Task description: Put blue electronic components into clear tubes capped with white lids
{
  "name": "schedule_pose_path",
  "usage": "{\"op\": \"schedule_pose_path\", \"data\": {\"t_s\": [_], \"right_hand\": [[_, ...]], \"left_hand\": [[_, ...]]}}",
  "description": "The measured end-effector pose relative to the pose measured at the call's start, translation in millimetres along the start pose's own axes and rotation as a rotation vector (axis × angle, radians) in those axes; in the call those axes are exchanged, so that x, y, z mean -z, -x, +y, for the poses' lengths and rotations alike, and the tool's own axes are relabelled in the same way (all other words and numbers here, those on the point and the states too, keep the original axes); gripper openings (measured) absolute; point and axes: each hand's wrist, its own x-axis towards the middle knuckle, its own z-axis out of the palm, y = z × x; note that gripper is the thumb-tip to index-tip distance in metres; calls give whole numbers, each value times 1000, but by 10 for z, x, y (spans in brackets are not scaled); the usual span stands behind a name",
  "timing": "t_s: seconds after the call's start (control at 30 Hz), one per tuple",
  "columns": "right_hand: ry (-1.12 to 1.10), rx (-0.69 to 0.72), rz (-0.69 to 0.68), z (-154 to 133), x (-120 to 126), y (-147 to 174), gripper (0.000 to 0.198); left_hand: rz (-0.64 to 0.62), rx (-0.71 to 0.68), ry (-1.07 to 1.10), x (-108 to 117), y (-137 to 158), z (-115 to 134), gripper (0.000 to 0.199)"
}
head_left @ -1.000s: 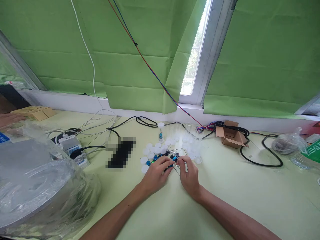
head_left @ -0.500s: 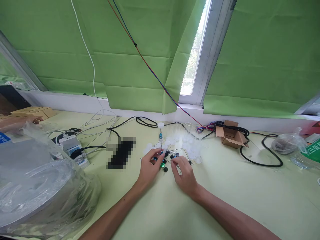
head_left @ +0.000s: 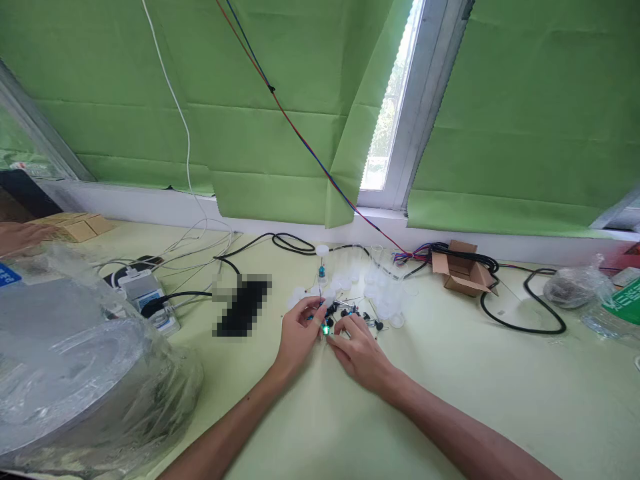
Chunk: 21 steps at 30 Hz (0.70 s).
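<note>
My left hand (head_left: 301, 330) is closed in a pinch round a thin upright rod (head_left: 321, 287). A white disc (head_left: 322, 251) tops the rod, with a blue bead-like piece (head_left: 321, 272) below it. My right hand (head_left: 361, 350) is lower and just to the right, thumb and forefinger pinched together; whatever lies between those fingertips is hidden. Between the two hands a shiny green piece (head_left: 326, 330) catches the light. Small black round pieces (head_left: 379, 326) and thin metal rods lie in a heap beyond my right fingers.
Translucent white caps and clear tubes (head_left: 384, 303) lie behind the heap. An open cardboard box (head_left: 463, 272) and black cables are at the back right. A large plastic-wrapped roll (head_left: 95, 373) fills the left, near a power strip (head_left: 150, 307). Another person's hand (head_left: 23, 237) touches yellow boxes (head_left: 75, 225).
My right hand has moved left and slightly down, its fingertips now covering the spot where a black round piece lay. My left hand stays put; the rod tilts slightly. The other person's hand has drawn left.
</note>
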Motion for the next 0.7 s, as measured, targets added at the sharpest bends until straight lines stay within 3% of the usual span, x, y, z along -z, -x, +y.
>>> {"op": "schedule_pose_path", "data": {"t_s": [0.27,0.5,0.7], "right_hand": [[5,-156,68,40,-60,15,25],[-22,-51,-34,4,-12,-5,18],[-14,-44,-73,-9,-7,-12,19]], "left_hand": [[11,14,-10,-6,8,3,25],[39,-1,-34,-20,4,-6,27],[41,-7,-45,-28,6,-27,32]]}}
